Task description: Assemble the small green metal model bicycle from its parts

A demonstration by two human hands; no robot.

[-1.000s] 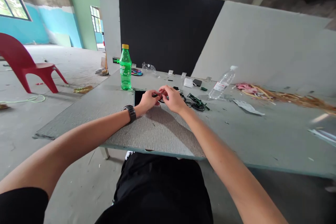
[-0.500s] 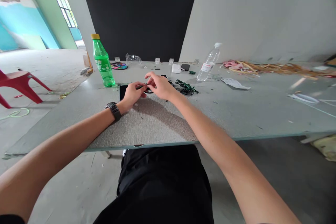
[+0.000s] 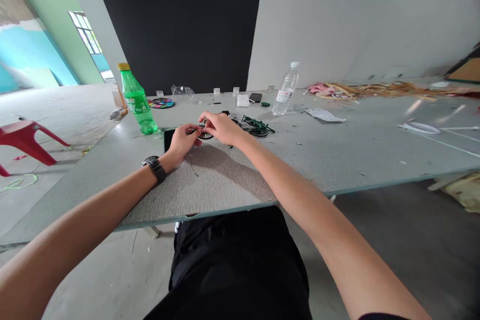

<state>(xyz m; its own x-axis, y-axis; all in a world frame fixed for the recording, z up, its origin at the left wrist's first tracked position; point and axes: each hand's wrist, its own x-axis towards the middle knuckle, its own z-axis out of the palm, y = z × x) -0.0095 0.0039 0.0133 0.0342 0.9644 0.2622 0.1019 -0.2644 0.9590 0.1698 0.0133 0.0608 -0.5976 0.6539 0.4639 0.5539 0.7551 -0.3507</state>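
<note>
A small black spoked wheel (image 3: 205, 136), like one from a model bicycle, is between my two hands above the table. My left hand (image 3: 183, 140) pinches its left side, with a dark watch on that wrist. From the right, my right hand (image 3: 222, 129) has thumb and fingertips closed at the wheel's upper edge, close to the left fingertips. My fingers cover part of the wheel. Just right of my right hand lies a green model bicycle frame (image 3: 258, 124) with a black wheel. A flat black object (image 3: 167, 140) shows partly behind my left hand.
On the grey table (image 3: 300, 170) stand a green soda bottle (image 3: 138, 102) at left and a clear bottle (image 3: 286, 90) at right. Behind are a white case (image 3: 243, 100), a dark case (image 3: 255, 97) and a colourful disc (image 3: 162, 103). A paper (image 3: 324, 115) lies farther right.
The camera view has shifted, so the table items appear farther left. Both hands stay together at the wheel, with only a slight change in the right fingers.
</note>
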